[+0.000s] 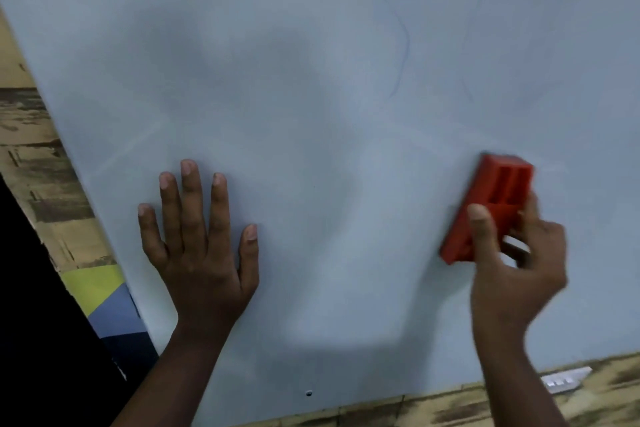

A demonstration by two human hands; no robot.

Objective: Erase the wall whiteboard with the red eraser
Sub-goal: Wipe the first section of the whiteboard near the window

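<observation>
Eraser [485,210], red, lies flat against the whiteboard [311,97] near its lower right, thumb and curled fingers of the right hand [516,263] gripping its lower half. Left hand [199,246] presses open-palmed on the whiteboard, well left of the eraser.

My left hand [199,246] lies flat, fingers straight and spread, thumb out toward my right. My right hand [516,260] is curled in a grip on the red eraser [488,204], thumb across its near face, fingers wrapped behind.
</observation>
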